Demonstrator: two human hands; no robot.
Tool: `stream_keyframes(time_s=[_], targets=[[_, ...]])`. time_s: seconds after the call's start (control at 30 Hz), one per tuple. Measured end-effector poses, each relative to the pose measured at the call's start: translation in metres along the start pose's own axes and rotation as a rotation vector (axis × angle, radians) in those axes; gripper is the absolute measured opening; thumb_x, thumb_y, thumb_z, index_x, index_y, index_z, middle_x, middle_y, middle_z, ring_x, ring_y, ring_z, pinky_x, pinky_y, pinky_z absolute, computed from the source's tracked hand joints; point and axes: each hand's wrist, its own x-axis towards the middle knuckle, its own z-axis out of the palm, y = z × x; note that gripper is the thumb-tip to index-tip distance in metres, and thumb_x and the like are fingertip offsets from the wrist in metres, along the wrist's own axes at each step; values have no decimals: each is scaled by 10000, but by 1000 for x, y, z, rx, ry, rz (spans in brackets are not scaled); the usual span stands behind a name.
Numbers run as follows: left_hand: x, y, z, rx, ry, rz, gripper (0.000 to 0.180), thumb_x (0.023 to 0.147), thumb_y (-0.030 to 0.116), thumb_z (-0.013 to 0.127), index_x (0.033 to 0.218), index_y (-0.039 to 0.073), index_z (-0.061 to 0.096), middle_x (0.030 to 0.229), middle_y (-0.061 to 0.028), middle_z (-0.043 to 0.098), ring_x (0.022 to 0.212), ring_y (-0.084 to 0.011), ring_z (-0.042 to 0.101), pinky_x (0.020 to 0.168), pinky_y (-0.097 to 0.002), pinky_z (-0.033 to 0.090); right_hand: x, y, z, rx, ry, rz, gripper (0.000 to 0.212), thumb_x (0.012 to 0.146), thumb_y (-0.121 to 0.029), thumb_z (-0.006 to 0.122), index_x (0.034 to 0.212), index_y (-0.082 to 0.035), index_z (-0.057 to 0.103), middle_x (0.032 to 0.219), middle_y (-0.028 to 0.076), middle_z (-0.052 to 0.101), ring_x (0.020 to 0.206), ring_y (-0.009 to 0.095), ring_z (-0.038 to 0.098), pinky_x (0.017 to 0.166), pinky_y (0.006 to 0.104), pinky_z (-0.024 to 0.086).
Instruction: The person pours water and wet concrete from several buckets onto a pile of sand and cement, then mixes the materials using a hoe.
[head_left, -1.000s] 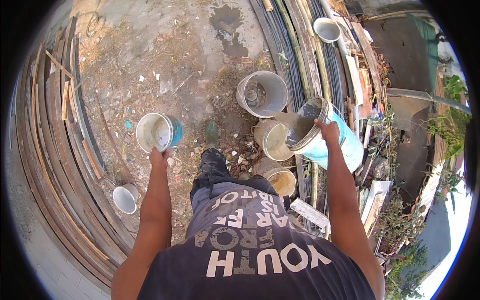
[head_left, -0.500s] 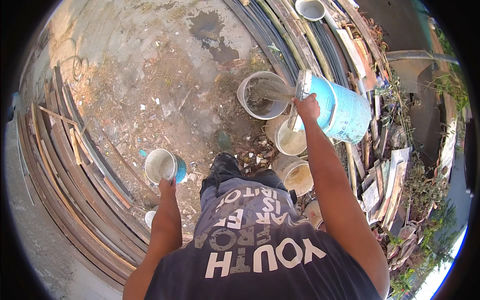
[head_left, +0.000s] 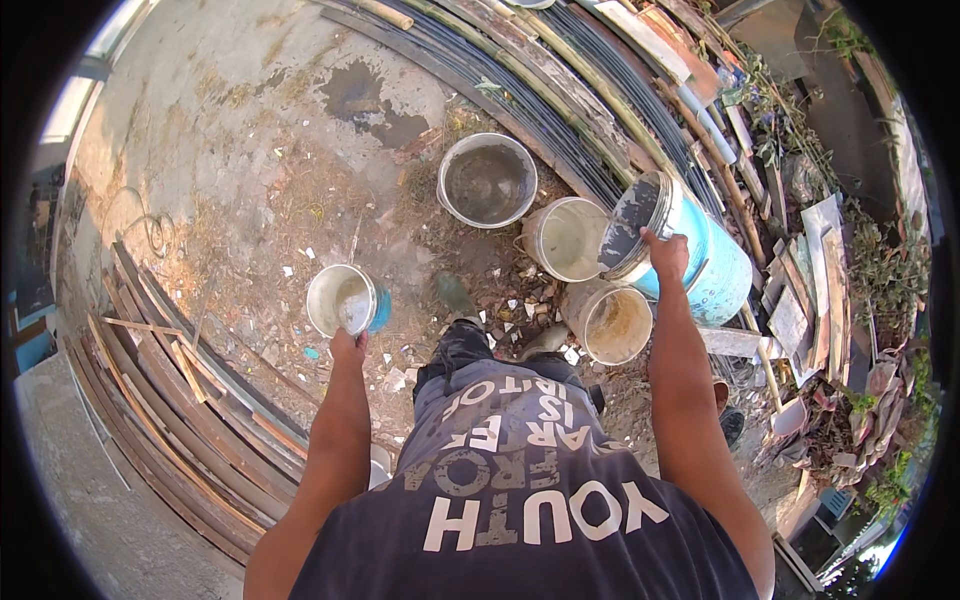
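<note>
My left hand [head_left: 347, 343] grips the near rim of a small pail [head_left: 322, 300], pale inside and blue outside, held at my left. My right hand [head_left: 667, 254] is closed on the rim of a large blue bucket [head_left: 708, 255] at the right. That bucket is tilted, its mouth toward the left, with grey residue on its inner wall; nothing runs from it. Left of it stands a white bucket [head_left: 444, 190] holding dark grey liquid. Two more pails stand between it and my legs: a pale one [head_left: 572, 240] and one with a brownish inside [head_left: 616, 328].
Dark rods [head_left: 530, 120] and bamboo poles [head_left: 590, 88] lie along the far right. Long wooden boards [head_left: 150, 400] are stacked at the left. Broken tile bits [head_left: 397, 379] litter the ground near my boot [head_left: 455, 295]. Scrap planks [head_left: 805, 300] and dry plants lie at the right.
Grey liquid was pouring from the large blue bucket into the white bucket; the stream has stopped. The blue bucket has drawn back, nearer to me, its mouth tipped up more. The small pail stays in my left hand.
</note>
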Motion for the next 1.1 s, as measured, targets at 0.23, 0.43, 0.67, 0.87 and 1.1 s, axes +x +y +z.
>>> stream_keyframes(time_s=[0.23, 0.43, 0.67, 0.87, 1.1], targets=[[-38, -27, 71, 331, -183, 175, 418, 999, 275, 502, 1372, 90, 459, 1224, -151, 596, 1000, -287, 642, 745, -380, 603, -1, 390, -66, 160, -127, 549, 832, 780, -595, 649, 1146, 151, 612, 1041, 250, 705, 959, 337, 711, 765, 401, 568], [-125, -170, 144, 761, -223, 98, 423, 1036, 323, 490, 1409, 131, 433, 1215, -137, 613, 967, -287, 665, 723, -372, 608, -101, 689, 20, 700, 53, 935, 596, 874, -406, 618, 1226, 74, 596, 1148, 221, 645, 910, 379, 702, 658, 436, 627], [-216, -300, 206, 1333, -346, 105, 428, 1043, 337, 501, 1408, 120, 441, 1162, -112, 655, 877, -236, 699, 630, -336, 604, -120, 703, 240, 1331, 467, 1405, 578, 929, -269, 530, 1368, 94, 428, 1350, 242, 495, 1067, 423, 632, 741, 483, 639], [-303, -421, 268, 1561, -563, 164, 488, 1007, 329, 578, 1394, 60, 451, 1198, -126, 647, 918, -229, 703, 633, -336, 613, -76, 741, 323, 1672, 630, 1417, 465, 967, -201, 493, 1342, 69, 440, 1309, 232, 528, 1105, 418, 624, 791, 467, 621], [-331, -470, 314, 1654, -676, 285, 417, 977, 287, 632, 1307, 48, 540, 1113, -97, 679, 845, -159, 690, 597, -284, 581, -92, 577, 225, 712, 184, 512, 804, 850, -309, 768, 1465, 26, 373, 1479, 260, 434, 1354, 407, 435, 1117, 455, 367]])
